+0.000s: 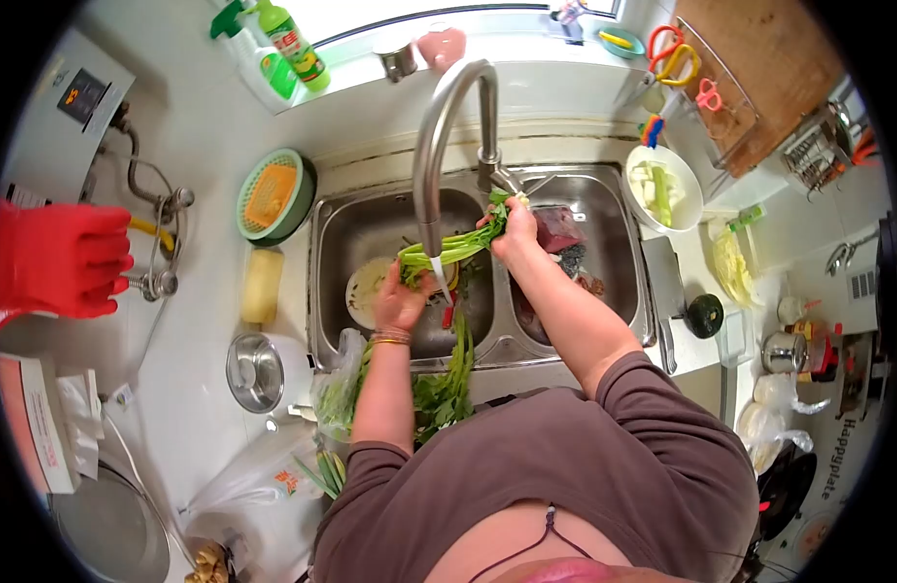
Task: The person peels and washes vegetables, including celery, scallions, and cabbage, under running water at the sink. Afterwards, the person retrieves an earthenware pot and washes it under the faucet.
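A bunch of green celery (pixel 456 247) stretches between my two hands above the left sink basin (pixel 371 216). My right hand (pixel 516 233) is closed around its leafy end, near the divider between the basins. At the other end, my left hand (pixel 400 300) has its fingers closed on the stalks. Water runs from the metal faucet (pixel 431 194) beside the stalks. Below my left hand, a pale round dish (pixel 367 291) lies in the basin, along with something red partly hidden. More leafy stalks (pixel 458 374) hang over the sink's front edge.
The right basin holds a dark red chunk of meat (pixel 559 229). A white bowl (pixel 678 175) with cut vegetable pieces stands to the right, near a cleaver (pixel 664 277). On the left are a green basket (pixel 276 194), a metal bowl (pixel 255 372) and red gloves (pixel 65 257).
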`<state>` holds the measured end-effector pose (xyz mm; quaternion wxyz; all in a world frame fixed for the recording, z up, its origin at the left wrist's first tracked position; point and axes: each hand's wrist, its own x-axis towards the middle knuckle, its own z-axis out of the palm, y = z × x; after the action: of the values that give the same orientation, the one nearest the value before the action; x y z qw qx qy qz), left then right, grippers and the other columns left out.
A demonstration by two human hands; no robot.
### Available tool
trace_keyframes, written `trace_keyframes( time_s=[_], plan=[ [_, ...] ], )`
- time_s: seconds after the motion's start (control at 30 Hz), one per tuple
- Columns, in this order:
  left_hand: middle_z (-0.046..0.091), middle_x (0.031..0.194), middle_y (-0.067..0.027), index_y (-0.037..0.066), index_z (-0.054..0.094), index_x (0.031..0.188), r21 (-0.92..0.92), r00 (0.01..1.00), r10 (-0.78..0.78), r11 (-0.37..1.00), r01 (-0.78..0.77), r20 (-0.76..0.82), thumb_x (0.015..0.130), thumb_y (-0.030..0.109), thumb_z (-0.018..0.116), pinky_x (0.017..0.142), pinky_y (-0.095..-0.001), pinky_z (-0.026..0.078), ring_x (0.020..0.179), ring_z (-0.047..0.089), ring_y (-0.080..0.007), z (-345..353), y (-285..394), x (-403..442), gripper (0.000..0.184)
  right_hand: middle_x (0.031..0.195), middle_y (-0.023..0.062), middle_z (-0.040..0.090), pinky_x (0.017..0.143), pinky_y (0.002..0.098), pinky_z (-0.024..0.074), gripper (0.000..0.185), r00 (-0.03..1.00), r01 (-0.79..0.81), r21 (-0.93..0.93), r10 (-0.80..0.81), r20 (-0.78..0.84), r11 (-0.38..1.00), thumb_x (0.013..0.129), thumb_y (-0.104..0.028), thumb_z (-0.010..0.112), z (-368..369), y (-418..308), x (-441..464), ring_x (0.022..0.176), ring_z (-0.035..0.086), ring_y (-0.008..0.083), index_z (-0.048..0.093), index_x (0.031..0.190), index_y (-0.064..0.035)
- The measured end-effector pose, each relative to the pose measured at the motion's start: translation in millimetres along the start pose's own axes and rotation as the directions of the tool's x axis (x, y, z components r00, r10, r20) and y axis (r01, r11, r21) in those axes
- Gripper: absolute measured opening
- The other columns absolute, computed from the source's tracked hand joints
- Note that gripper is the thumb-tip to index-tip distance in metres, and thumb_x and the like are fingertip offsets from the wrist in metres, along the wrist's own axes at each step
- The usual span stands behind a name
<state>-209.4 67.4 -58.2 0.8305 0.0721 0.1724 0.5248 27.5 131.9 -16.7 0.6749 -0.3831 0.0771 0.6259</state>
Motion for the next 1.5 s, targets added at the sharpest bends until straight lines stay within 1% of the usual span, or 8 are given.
trace_keyframes(
  time_s=[0.3,0.43,0.6,0.83,1.0,1.3,1.47,1.5],
  plan=[
    [0.059,0.096,-0.0059,0.014,0.057,0.107,-0.264,0.921,0.242,0.908,-0.326,-0.306,0.082,0.029,0.067,0.090,-0.0478,0.044,0.093,0.057,-0.0216,31,-38,24,0.031,0.085,0.0100,0.057,0.081,0.0483,0.0464,0.017,0.990,-0.138,0.069,0.140,-0.023,0.988,0.079,-0.015,0.048,-3,44,-43,0.080,0.056,0.0304,0.054,0.091,-0.0047],
    [0.055,0.068,-0.0043,0.011,0.053,0.079,-0.334,0.988,0.115,0.940,-0.075,0.101,0.083,0.031,0.065,0.079,-0.0434,0.045,0.069,0.054,-0.0180,24,-25,26,0.024,0.076,0.0080,0.055,0.056,0.0417,0.0494,0.014,0.990,-0.138,-0.051,0.138,0.010,0.989,0.084,-0.018,0.058,-19,48,-36,0.061,0.055,0.0253,0.052,0.091,-0.0067],
    [0.060,0.084,-0.0095,0.005,0.054,0.082,-0.277,0.918,0.169,0.920,-0.277,-0.358,0.088,0.029,0.060,0.084,-0.0414,0.048,0.083,0.058,-0.0252,45,-35,30,0.026,0.070,0.0062,0.051,0.047,0.0391,0.0471,0.020,0.999,-0.038,-0.005,0.038,0.019,0.999,0.086,-0.023,0.061,-12,25,-27,0.052,0.049,0.0207,0.048,0.089,-0.0091],
    [0.060,0.107,-0.0171,-0.001,0.054,0.109,0.520,0.992,-0.017,0.851,0.079,-0.123,0.090,0.016,0.055,0.087,-0.0435,0.049,0.097,0.060,-0.0284,31,-18,9,0.026,0.072,0.0043,0.047,0.047,0.0358,0.0447,0.017,0.995,-0.037,0.048,0.033,0.093,0.998,0.089,-0.024,0.057,-32,-26,-16,0.052,0.044,0.0158,0.046,0.091,-0.0105],
    [0.062,0.096,-0.0109,-0.003,0.055,0.108,0.326,0.951,-0.114,0.922,0.209,-0.286,0.092,0.022,0.053,0.072,-0.0386,0.053,0.082,0.062,-0.0215,26,-14,23,0.029,0.073,0.0038,0.050,0.049,0.0353,0.0459,0.017,0.994,0.057,-0.169,-0.041,0.097,0.984,0.087,-0.019,0.061,0,-2,-39,0.058,0.050,0.0180,0.049,0.095,-0.0095],
    [0.059,0.106,-0.0030,0.004,0.056,0.117,0.916,0.961,0.129,0.356,0.185,-0.245,0.089,0.032,0.058,0.073,-0.0289,0.043,0.091,0.053,-0.0110,41,-48,8,0.040,0.088,0.0038,0.057,0.061,0.0306,0.0452,0.020,0.950,0.212,-0.474,-0.067,0.304,0.855,0.086,-0.015,0.063,8,-59,-59,0.073,0.053,0.0164,0.054,0.102,-0.0068],
    [0.062,0.095,-0.0023,0.012,0.059,0.096,0.579,0.981,0.004,0.808,0.111,-0.193,0.087,0.024,0.059,0.067,-0.0232,0.044,0.078,0.058,-0.0130,19,-43,44,0.015,0.088,0.0039,0.060,0.067,0.0292,0.0485,0.019,0.732,0.680,-0.436,-0.577,0.362,0.590,0.088,-0.017,0.060,-20,-198,-69,0.077,0.059,0.0136,0.057,0.102,-0.0051],
    [0.063,0.095,-0.0045,0.006,0.059,0.103,0.832,0.985,0.082,0.548,0.082,-0.152,0.087,0.026,0.058,0.070,-0.0245,0.045,0.081,0.059,-0.0136,22,-46,50,0.026,0.094,0.0049,0.062,0.071,0.0277,0.0486,0.024,0.536,0.818,-0.475,-0.728,0.427,0.324,0.089,-0.016,0.060,-11,-217,-84,0.083,0.059,0.0132,0.056,0.109,-0.0041]
  ],
)
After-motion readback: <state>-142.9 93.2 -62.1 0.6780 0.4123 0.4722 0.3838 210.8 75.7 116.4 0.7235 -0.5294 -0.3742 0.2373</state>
